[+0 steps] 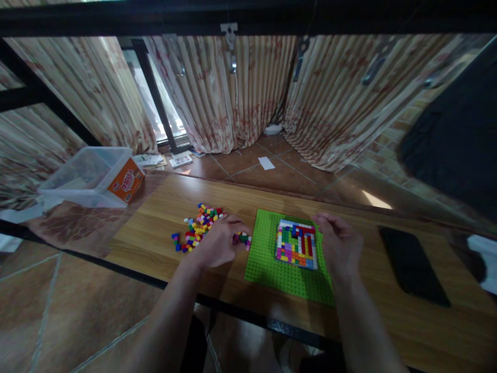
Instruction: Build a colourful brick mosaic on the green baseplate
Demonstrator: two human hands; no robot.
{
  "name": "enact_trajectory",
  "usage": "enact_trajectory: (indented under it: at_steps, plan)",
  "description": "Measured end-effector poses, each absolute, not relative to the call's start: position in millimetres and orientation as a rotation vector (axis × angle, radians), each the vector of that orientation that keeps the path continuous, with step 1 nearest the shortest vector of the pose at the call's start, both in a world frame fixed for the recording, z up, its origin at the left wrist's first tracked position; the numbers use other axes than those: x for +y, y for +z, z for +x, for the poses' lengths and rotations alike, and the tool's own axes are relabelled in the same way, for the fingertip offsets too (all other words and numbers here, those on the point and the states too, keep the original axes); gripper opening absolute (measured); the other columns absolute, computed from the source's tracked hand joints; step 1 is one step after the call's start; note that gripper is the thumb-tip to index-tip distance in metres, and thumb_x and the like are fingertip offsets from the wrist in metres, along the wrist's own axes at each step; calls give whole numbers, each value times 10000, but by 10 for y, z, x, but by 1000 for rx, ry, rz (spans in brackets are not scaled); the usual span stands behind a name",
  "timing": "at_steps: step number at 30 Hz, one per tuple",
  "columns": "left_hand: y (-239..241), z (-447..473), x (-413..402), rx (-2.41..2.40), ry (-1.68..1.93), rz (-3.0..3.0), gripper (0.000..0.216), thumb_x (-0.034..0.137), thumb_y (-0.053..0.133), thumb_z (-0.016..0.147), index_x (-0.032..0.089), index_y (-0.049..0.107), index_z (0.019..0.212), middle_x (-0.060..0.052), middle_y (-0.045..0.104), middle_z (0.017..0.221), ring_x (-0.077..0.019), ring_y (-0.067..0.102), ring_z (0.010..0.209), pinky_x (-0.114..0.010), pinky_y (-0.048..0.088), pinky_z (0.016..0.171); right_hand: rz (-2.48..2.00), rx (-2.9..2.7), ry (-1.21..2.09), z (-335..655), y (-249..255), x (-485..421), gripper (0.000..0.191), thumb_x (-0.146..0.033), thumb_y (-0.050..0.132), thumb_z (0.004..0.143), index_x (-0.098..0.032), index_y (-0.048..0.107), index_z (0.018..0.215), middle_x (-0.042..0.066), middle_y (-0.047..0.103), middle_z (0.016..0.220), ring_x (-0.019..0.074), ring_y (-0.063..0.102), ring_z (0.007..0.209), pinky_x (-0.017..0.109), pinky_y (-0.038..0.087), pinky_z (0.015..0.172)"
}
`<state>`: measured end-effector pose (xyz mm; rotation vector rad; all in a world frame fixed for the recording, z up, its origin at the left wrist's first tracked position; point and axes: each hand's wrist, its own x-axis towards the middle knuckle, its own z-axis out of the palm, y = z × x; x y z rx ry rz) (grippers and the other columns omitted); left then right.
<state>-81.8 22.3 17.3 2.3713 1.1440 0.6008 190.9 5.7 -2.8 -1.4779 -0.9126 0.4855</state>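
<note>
A green baseplate (267, 259) lies on the wooden table (155, 233) in front of me. On it stands a square mosaic of small coloured bricks (296, 243) with a white border. My left hand (219, 241) rests on the table left of the plate, fingers curled over a few loose bricks (243, 239) at the plate's edge. A pile of loose coloured bricks (198, 225) lies just left of that hand. My right hand (337, 243) sits at the mosaic's right edge, fingers curled; whether it holds anything is hidden.
A black phone (413, 264) lies flat on the table to the right. A clear plastic box (87, 176) with an orange label stands at the far left. Papers (180, 160) lie on the tiled floor beyond the table, before striped curtains (233, 88).
</note>
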Motion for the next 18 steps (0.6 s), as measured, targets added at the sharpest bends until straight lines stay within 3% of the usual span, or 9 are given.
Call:
enact_trajectory:
  at_steps: [7,13,18]
  plan:
    - [135,-754,167,1191,491,2444,252,191,706,709,232,733,956,-68,629,1100,-258,553,1035,-399,444,939,-1473,-888,488,1905,-46,84,187,-339,694,716,-180,748,797,64,757,808,228,711,800,407,555,803]
    - [114,-795,179,1259,483,2451,132,214,664,779,230,736,889,-74,614,1115,-262,541,1057,-425,431,973,-1464,-903,505,1889,-48,95,182,-332,700,720,-180,750,807,64,761,813,224,715,791,403,561,801]
    - [102,-869,203,1288,514,2468,227,140,644,746,227,737,935,-84,605,1142,-272,528,1092,-441,421,1004,-1463,-887,525,1911,-93,111,170,-325,703,719,-182,748,800,55,759,813,220,714,808,404,554,831]
